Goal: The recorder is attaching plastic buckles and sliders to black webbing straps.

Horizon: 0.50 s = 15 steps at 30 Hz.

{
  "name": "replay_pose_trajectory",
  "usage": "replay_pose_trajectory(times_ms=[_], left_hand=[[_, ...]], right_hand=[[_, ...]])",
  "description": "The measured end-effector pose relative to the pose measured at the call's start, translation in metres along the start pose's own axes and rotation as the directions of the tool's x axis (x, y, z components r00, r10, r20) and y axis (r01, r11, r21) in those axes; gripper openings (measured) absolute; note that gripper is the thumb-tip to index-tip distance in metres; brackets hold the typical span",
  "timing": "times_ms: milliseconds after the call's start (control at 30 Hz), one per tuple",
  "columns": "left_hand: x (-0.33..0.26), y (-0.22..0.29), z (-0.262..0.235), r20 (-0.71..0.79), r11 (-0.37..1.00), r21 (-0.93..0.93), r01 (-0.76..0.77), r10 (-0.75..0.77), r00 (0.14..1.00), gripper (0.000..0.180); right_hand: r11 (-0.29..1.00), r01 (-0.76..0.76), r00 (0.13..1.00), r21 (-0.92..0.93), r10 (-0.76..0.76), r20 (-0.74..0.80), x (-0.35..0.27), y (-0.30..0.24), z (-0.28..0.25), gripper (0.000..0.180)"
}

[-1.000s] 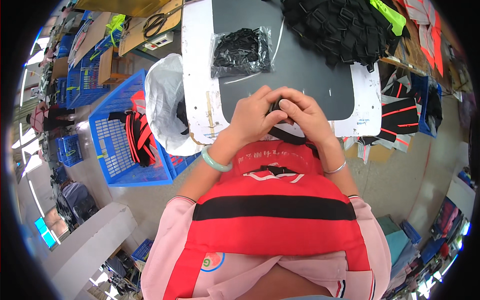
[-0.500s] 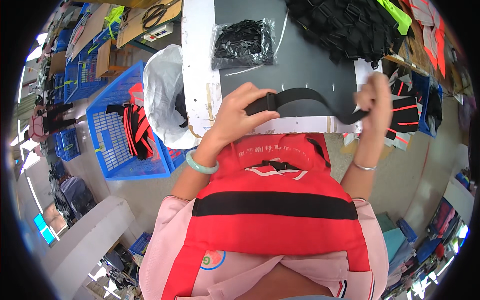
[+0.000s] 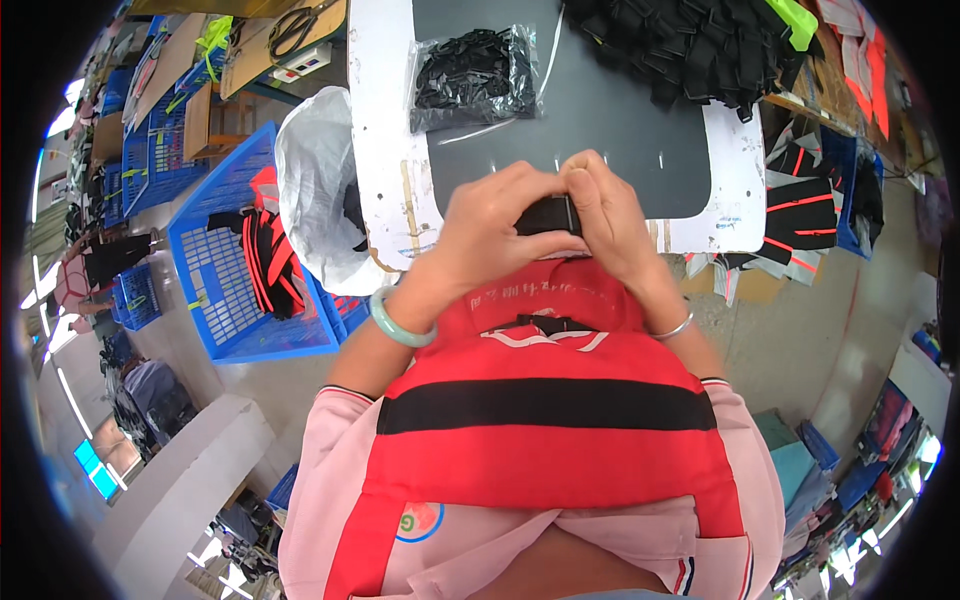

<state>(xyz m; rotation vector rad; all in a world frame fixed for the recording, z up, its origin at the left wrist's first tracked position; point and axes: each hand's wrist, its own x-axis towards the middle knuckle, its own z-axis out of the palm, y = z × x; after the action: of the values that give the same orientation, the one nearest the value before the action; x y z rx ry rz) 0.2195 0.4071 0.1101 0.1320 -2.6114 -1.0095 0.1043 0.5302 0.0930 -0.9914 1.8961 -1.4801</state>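
Right now both hands meet at the counter (image 3: 385, 150) edge, w/ the black strap (image 3: 548, 214) pinched between them: left hand (image 3: 492, 225) clenched on its left part, right hand (image 3: 608, 215) gripping the right part, fingers curled over. Strap sits just above the red vest (image 3: 545, 420) (black buckle at its collar). Beyond the hands: clear bag of black parts (image 3: 472, 75), pile of black straps (image 3: 690, 45). Left of left hand: white plastic bag (image 3: 315, 190), blue crate (image 3: 225, 285).

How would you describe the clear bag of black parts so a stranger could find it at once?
Start at the dark mat on the white table. At its far left corner lies the clear bag. Only its black parts are wrapped; the pile to the right lies loose.
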Motion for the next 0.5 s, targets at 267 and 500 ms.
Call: replay_pose_trajectory(times_ms=[267, 500], left_hand=[[-0.025, 0.004, 0.028, 0.089, 0.435, -0.816, 0.38, -0.555, 0.827, 0.023], [-0.043, -0.02, -0.013, 0.165, -0.074, -0.986, 0.151, -0.599, 0.783, 0.025]], right_hand=[[0.999, -0.023, 1.0, 0.047, 0.022, 0.022, -0.002, -0.003, 0.013, 0.027], [0.95, 0.232, 0.957, -0.207, -0.185, 0.224, 0.005, -0.009, 0.003, 0.036]])
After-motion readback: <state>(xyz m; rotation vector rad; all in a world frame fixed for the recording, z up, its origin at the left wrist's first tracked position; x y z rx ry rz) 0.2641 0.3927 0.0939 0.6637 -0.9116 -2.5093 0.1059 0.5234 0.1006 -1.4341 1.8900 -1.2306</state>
